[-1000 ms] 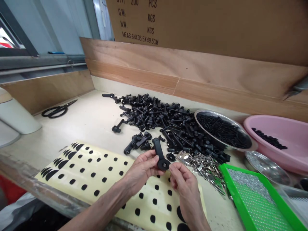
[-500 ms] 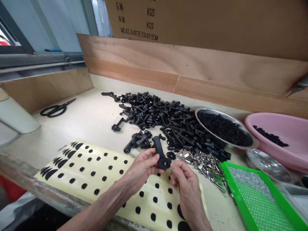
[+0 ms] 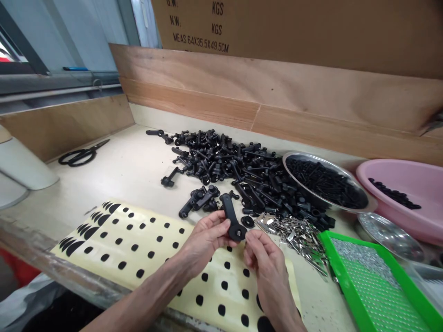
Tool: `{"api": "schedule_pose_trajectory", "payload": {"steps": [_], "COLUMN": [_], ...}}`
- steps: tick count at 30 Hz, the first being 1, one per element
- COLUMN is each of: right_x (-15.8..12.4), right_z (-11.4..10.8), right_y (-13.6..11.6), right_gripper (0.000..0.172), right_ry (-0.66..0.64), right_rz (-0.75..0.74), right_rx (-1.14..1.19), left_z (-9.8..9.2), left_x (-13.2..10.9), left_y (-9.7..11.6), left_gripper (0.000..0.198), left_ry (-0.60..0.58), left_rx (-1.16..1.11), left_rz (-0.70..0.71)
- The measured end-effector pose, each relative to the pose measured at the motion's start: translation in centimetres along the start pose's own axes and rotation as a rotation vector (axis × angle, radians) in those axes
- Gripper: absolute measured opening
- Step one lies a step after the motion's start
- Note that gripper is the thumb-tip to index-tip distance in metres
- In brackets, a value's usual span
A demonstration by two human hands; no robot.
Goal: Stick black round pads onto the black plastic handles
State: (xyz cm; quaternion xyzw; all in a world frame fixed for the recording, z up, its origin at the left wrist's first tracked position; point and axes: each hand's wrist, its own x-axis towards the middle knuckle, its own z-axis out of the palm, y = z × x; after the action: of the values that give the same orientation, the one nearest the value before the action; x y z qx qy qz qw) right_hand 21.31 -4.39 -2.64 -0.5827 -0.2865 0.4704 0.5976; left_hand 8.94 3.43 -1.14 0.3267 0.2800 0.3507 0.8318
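Observation:
My left hand (image 3: 207,235) grips a black plastic crank handle (image 3: 229,210), its thumb lying across the arm. The handle's round end points toward me, with a small metal piece in its centre hole. My right hand (image 3: 265,258) has thumb and forefinger pinched at the right rim of that round end; its other fingers curl under. Below both hands lies a yellowish sheet (image 3: 152,272) bearing rows of black stickers. Just behind the handle's round end sits a loose black disc (image 3: 247,222).
A heap of black crank parts (image 3: 221,159) spreads behind, with flat metal pieces (image 3: 297,237) at its right. Further right stand a metal bowl (image 3: 372,203), a pink basin (image 3: 429,184) and a green tray (image 3: 346,281) with small silvery pieces. Scissors (image 3: 81,156) lie left.
The handle's round end has turned slightly and looks narrower. Both hands stay at almost the same place, and the view has shifted a little.

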Motion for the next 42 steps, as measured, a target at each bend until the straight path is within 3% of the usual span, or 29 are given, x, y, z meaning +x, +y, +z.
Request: {"api": "schedule_pose_trajectory", "payload": {"steps": [6,19,42], "right_x": [-0.29,-0.27,-0.16], "right_z": [-0.23,-0.12,0.04], "right_y": [-0.22,-0.14,0.02], "right_gripper": [0.032,0.029,0.028], "right_ry": [0.087,0.044,0.053], "right_rz": [-0.144,-0.018,-0.007], "right_rx": [-0.052,0.027,0.013], "left_z": [-0.11,-0.02,0.10], "left_x": [0.04,0.03,-0.08], "left_y": [-0.08,-0.35,-0.20], "left_gripper": [0.018,0.017,0.022], "left_ry": [0.034,0.020,0.004], "left_rx": [0.053,0.025,0.012], "left_rz": [0.080,0.048,0.024]}}
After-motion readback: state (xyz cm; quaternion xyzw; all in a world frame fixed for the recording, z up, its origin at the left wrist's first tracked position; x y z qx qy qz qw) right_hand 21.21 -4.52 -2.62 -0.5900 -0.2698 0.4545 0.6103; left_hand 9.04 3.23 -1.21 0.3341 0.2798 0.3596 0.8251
